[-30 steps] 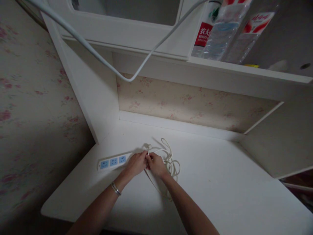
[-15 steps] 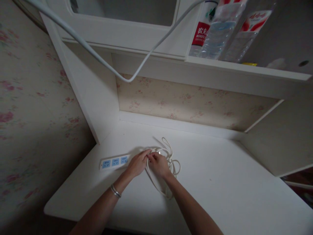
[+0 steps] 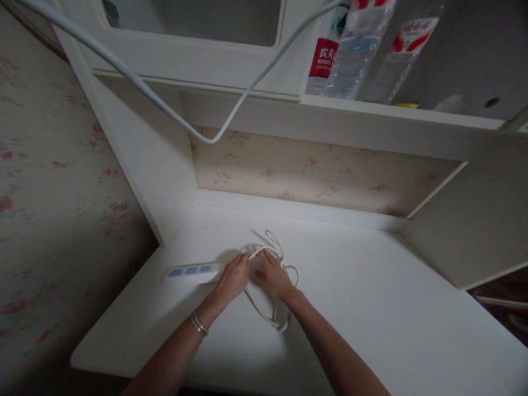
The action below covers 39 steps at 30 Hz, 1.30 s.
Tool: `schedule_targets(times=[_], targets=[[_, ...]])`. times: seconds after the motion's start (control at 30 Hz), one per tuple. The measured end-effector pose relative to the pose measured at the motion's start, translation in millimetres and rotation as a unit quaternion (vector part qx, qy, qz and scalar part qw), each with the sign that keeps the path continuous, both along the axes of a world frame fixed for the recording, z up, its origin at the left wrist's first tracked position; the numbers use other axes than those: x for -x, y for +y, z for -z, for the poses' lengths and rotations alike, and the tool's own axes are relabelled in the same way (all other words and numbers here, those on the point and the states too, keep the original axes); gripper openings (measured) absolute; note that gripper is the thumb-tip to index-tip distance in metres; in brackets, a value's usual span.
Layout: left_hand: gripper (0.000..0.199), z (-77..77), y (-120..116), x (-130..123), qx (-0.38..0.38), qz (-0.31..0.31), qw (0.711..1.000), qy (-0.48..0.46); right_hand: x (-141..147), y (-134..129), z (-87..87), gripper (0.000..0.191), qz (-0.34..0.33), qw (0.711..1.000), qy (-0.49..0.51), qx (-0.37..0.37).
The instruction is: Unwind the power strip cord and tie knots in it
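Observation:
A white power strip (image 3: 192, 273) with blue sockets lies on the white desk, its right end beside my left hand (image 3: 235, 275). The fingers of that hand are closed round part of the strip's pale cord (image 3: 260, 312). Just to the right, my right hand (image 3: 273, 275) rests over the coiled cord, its thumb apart from its fingers; whether it grips any cord is hidden. Loops of cord stick out behind and to the right of this hand, and one long loop hangs toward the front between my forearms.
A thick grey-white cable (image 3: 212, 140) droops across the view above the desk (image 3: 363, 330). Plastic bottles (image 3: 357, 52) stand on the upper shelf (image 3: 404, 114). A side panel (image 3: 144, 159) rises at the left, near flowered wallpaper (image 3: 49, 209).
The power strip has tilted, so its sockets face more away from me. My right hand has loosened, with its thumb now apart from the fingers. The view has shifted slightly to the right.

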<state>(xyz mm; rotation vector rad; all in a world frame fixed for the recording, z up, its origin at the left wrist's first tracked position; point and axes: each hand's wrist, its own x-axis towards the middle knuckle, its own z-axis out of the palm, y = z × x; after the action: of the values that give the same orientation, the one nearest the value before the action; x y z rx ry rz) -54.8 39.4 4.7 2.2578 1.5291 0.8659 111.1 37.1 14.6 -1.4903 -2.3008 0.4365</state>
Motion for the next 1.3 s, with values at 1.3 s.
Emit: schedule_targets(times=[1.3], targets=[[0.031, 8.1, 9, 36, -0.051, -0.095, 0.989, 0.098, -251, -46, -84.8, 0.049, 0.278, 0.953, 0.114, 0.036]])
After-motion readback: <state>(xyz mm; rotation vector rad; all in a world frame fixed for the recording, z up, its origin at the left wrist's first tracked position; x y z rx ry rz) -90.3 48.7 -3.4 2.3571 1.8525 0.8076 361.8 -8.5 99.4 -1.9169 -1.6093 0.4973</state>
